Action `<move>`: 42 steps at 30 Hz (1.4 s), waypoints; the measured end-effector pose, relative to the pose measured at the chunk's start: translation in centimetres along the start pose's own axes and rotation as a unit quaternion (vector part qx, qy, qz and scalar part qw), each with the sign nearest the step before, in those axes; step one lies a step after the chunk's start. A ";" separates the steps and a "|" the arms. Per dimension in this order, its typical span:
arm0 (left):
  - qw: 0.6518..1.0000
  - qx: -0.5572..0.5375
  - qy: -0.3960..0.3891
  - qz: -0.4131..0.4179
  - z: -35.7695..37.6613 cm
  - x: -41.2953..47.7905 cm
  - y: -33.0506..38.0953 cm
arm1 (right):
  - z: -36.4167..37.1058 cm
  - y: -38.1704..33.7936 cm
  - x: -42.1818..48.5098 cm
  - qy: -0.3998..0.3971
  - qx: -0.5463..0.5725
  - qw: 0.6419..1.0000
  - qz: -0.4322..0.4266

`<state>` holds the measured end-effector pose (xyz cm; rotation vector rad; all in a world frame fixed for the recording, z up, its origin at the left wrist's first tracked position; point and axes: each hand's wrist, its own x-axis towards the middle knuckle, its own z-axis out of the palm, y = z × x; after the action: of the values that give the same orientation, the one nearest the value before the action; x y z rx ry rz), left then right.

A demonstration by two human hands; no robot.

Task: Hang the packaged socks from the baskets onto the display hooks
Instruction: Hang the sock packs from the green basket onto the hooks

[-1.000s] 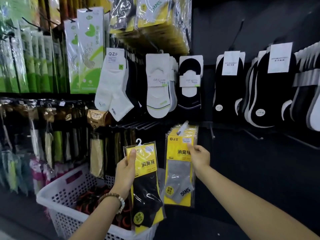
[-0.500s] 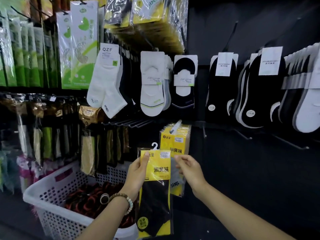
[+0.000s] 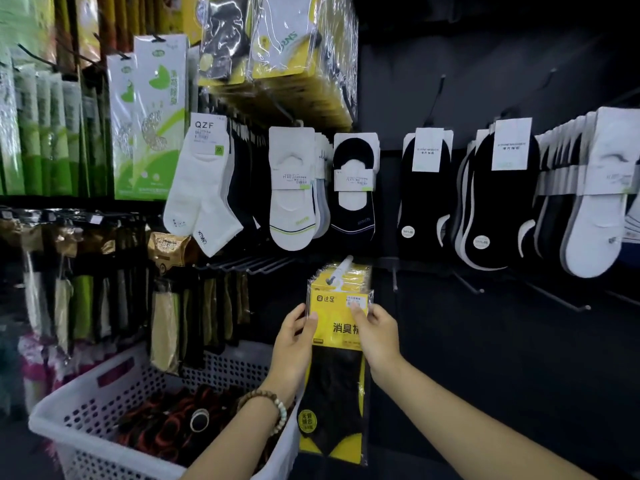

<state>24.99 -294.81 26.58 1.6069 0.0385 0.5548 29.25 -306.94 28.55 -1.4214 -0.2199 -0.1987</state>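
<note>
A yellow packet with black socks [image 3: 334,382] hangs at the front of a stack of like yellow packets [image 3: 346,275] on a display hook [image 3: 341,268]. My left hand [image 3: 292,344] pinches the packet's left top edge. My right hand [image 3: 375,336] pinches its right top edge. The packet's hanger sits at the hook's tip; I cannot tell if it is fully on. A white perforated basket [image 3: 93,393] at lower left holds dark red and black packaged goods.
Rows of white and black socks [image 3: 429,195] hang above and to the right. Green boxed packs [image 3: 145,116] and dark packets [image 3: 166,330] hang on the left. Bare metal hooks [image 3: 467,284] stick out of the dark wall to the right.
Both hands raised the black-sock packet up and right, from beside the stack to the hook's tip in front of it. My right hand left the grey-sock packet and took this packet's right edge.
</note>
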 end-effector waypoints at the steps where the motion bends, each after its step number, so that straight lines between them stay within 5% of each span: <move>1: 1.000 0.007 0.003 0.002 0.0 0.3 -0.1 | 0.3 0.0 0.4 0.004 -0.009 1.000 -0.002; 13: 1.000 0.024 -0.003 -0.011 0.3 4.1 -3.9 | 0.3 3.7 4.5 0.056 -0.054 0.996 0.047; 26: 0.995 0.081 -0.048 -0.045 -0.7 -7.8 -10.9 | -12.6 8.2 -6.5 -0.106 -0.167 0.970 0.140; 34: 0.958 0.097 -0.106 -0.247 4.7 -22.6 -20.5 | -23.4 19.4 -18.7 -0.133 -0.247 0.910 0.306; 42: 0.870 0.189 -0.181 -0.417 4.6 -34.1 -28.3 | -30.4 28.4 -29.5 -0.156 -0.317 0.816 0.457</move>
<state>5.22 -307.28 -11.33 1.8493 0.5642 -0.4587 9.38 -332.89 -10.60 -2.0647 0.3166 0.8417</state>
